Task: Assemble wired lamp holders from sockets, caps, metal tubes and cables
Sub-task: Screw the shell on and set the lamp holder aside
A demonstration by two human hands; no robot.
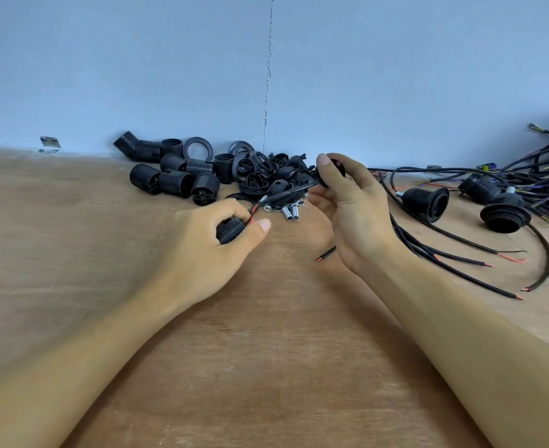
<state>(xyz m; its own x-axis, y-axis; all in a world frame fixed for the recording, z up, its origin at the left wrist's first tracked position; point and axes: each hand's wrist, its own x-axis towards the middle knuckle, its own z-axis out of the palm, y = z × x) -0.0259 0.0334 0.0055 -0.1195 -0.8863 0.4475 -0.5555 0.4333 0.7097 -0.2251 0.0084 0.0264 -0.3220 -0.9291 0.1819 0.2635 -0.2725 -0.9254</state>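
Note:
My left hand (pixel 215 234) grips a black ribbed socket (pixel 231 230) just above the wooden table. A black cable (pixel 286 193) with a red inner wire runs from that socket up to my right hand (pixel 347 202). My right hand pinches a black cap (pixel 333 171) threaded on the cable; most of the cap is hidden by the fingers. The cable's loose end (pixel 326 253) hangs below my right palm. Several short metal tubes (pixel 291 212) lie between my hands.
A heap of black sockets (pixel 173 179), rings and caps (pixel 260 173) lies against the blue wall. Finished wired holders (pixel 425 202) (pixel 505 213) sit at the right, with loose cables (pixel 444 257) and a tangle of wires (pixel 544 176) behind them.

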